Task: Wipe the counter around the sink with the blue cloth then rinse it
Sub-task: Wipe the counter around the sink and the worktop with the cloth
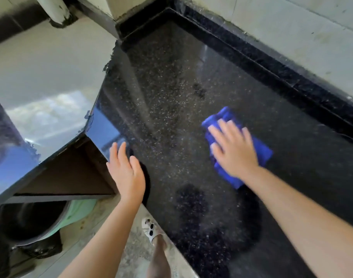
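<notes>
Blue cloth point(258, 149) lies on the black speckled counter point(171, 87), under your right hand point(234, 151), which presses it with flat fingers; your left hand point(126, 171) rests relaxed at the edge. Wiping seems underway; rinsing is left, no sink in view

Left hand: your left hand point(125, 173) is flat, fingers straight and together, forearm reaching forward.
Right hand: your right hand point(232, 147) is palm down, fingers spread and straight, arm extended from the right.
</notes>
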